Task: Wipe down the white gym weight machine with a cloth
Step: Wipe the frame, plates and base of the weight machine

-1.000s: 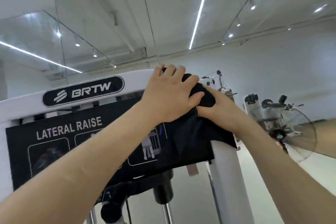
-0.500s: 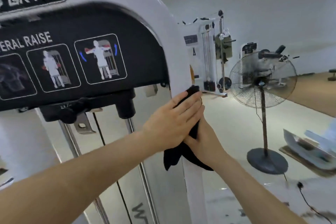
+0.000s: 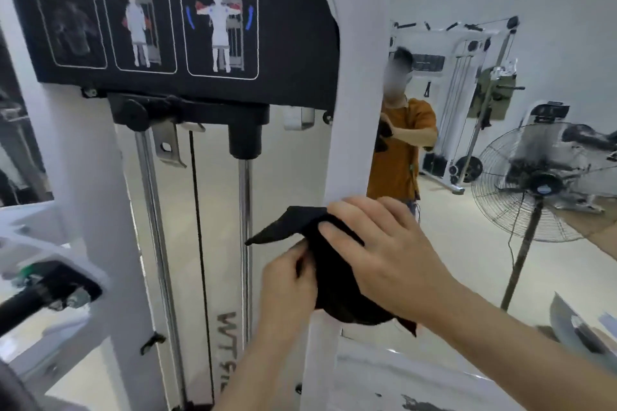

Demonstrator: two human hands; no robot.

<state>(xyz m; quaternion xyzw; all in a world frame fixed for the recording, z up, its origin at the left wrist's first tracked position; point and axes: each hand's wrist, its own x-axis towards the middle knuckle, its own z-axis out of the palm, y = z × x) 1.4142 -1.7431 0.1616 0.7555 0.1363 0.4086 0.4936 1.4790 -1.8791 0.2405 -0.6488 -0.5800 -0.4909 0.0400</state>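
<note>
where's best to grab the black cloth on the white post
Probably the loose pointed corner of the black cloth, coming from the left of the white post. It juts free there, while the right hand presses the rest flat and the left hand pinches its edge.

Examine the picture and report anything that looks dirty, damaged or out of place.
Dark smudges mark the white surface low down, right of the white post, so it looks dirty or scuffed. Nothing else stands out; the black cloth is held against the post.
</note>
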